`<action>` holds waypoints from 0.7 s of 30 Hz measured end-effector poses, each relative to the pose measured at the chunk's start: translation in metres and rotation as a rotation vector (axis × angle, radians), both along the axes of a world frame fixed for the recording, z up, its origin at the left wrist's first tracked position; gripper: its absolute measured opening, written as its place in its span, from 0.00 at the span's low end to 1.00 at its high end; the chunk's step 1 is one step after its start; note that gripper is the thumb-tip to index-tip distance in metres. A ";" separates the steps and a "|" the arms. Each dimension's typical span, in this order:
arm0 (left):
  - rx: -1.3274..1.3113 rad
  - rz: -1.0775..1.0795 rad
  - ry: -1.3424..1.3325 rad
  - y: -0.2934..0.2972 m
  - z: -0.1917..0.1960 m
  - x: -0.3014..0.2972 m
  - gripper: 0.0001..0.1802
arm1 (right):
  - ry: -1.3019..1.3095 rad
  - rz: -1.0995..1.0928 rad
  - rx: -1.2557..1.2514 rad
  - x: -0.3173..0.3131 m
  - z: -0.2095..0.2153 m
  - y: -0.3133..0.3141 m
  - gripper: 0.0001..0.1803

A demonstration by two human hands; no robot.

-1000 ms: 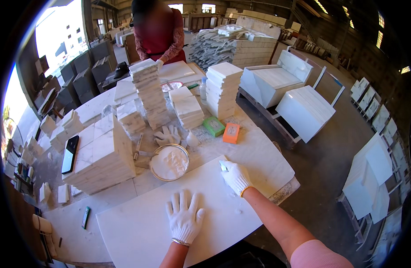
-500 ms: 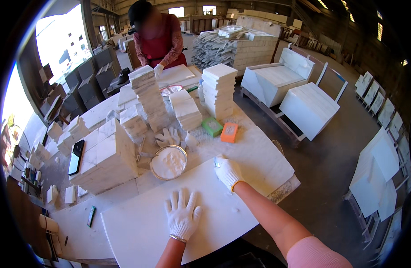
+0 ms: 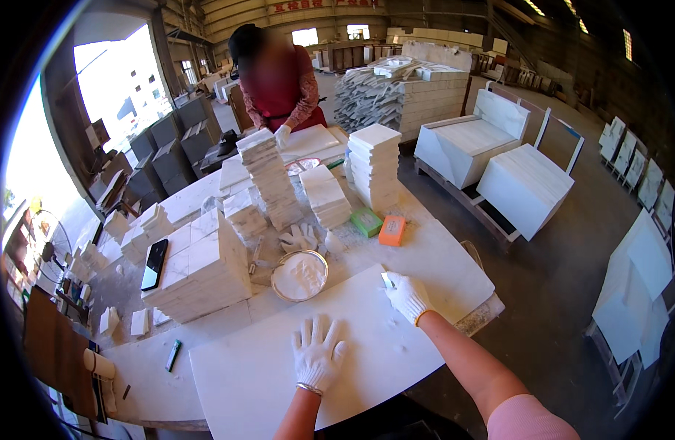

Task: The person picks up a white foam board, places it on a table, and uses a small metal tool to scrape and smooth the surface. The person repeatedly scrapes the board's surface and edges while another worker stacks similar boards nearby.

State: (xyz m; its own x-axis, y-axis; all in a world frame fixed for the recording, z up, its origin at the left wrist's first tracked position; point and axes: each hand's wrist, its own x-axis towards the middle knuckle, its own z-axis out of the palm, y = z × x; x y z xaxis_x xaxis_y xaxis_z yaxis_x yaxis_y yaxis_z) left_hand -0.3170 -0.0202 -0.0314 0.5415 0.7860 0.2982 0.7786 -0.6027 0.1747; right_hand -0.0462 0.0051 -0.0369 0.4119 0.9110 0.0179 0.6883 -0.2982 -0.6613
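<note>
A large, smooth white slab [image 3: 264, 385] lies on the worktable in front of me. My left hand [image 3: 318, 359], in a white knitted glove, rests flat on it with the fingers spread. Toward the slab's far right corner, my gloved right hand [image 3: 409, 297] is closed on a small flat blade [image 3: 387, 279], its tip pointing down at the surface. Small white crumbs lie on the slab beside that hand. Just past the slab's far edge, a round metal bowl [image 3: 323, 268] holds white powder.
Behind the bowl are a spare glove [image 3: 299, 239], a green box [image 3: 366, 221] and an orange box [image 3: 392, 230]. Stacks of marble tiles [image 3: 268, 180] stand farther back. A phone [image 3: 155, 264] lies on tile blocks at left. Across the table, a person [image 3: 279, 84] in red works.
The whole view has shifted, so everything sits farther right in it. My right hand with the blade has moved slightly nearer and rightward over the slab. The left hand stays in place.
</note>
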 end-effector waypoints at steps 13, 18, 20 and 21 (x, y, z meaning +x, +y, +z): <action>-0.039 0.007 -0.001 0.001 0.003 0.000 0.29 | -0.124 0.114 -0.016 -0.007 0.017 0.024 0.16; -0.041 -0.002 -0.024 0.002 0.004 0.001 0.29 | -0.086 0.066 -0.054 0.000 0.014 0.014 0.16; -0.045 -0.001 -0.014 0.002 0.005 0.002 0.29 | -0.132 0.057 -0.060 -0.006 0.014 0.018 0.15; -0.043 -0.003 -0.011 0.002 0.006 0.004 0.29 | -0.159 0.053 -0.080 -0.010 0.015 0.023 0.15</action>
